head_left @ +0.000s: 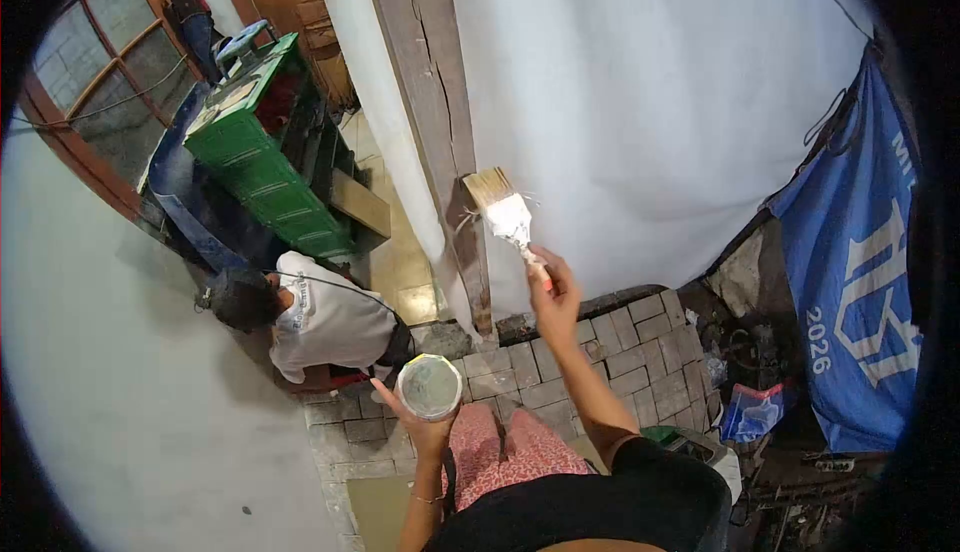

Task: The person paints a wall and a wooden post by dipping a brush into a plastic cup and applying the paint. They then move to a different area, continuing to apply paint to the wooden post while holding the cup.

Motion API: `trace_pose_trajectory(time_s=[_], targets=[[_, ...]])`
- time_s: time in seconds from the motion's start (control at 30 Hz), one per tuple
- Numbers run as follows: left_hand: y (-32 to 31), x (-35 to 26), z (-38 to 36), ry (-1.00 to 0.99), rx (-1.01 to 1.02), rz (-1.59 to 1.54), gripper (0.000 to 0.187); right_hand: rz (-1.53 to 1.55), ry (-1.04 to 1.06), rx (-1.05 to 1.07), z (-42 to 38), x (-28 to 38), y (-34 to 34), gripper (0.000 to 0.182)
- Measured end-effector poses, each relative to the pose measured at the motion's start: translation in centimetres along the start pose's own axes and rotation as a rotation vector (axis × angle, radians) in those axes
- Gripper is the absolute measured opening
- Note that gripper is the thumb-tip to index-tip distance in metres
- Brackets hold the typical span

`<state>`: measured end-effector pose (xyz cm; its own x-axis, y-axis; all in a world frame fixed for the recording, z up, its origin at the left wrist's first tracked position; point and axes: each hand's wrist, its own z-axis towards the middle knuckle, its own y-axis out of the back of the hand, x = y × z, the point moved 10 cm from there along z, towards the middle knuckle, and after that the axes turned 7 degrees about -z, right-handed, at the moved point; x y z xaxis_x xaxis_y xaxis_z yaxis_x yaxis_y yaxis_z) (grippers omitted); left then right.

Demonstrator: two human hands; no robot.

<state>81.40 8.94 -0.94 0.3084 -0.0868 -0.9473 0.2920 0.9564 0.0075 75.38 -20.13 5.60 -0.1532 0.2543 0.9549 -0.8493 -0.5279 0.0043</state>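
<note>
Right hand closed round 1 paintbrush; left hand grips 1 tub.

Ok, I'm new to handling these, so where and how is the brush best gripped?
Best by the handle of the brush, from the near side, as the right hand has it. The handle is slim and slants back to that side, while the wide bristles aim away toward the post; gripping there would likely splay them.

Soft light, faint shadow on left wall, fisheye curvature, blackened corners
</note>
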Motion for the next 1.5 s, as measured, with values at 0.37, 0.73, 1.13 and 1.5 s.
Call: trace_pose_trajectory(time_s=[0.37,0.73,1.13,1.5], targets=[[2.3,1.2,-0.9,0.017,-0.034,0.073,0.132,-0.428,0.095,0.015,-6.6,-22.0,-2.8,0.030],[3.4,1.2,0.3,0.023,-0.045,0.121,0.134,-0.801,-0.162,0.126,-8.7,-32.5,-0.3,0.029],[2.8,0.7,1.5,0.004,-0.025,0.026,0.132,-0.500,-0.119,0.076,0.7,-11.2,-0.1,0.022],[1.4,-0.5,-0.3,-0.045,0.042,0.010,0.131,-0.117,0.258,-0.123,4.2,11.8,0.4,0.023]])
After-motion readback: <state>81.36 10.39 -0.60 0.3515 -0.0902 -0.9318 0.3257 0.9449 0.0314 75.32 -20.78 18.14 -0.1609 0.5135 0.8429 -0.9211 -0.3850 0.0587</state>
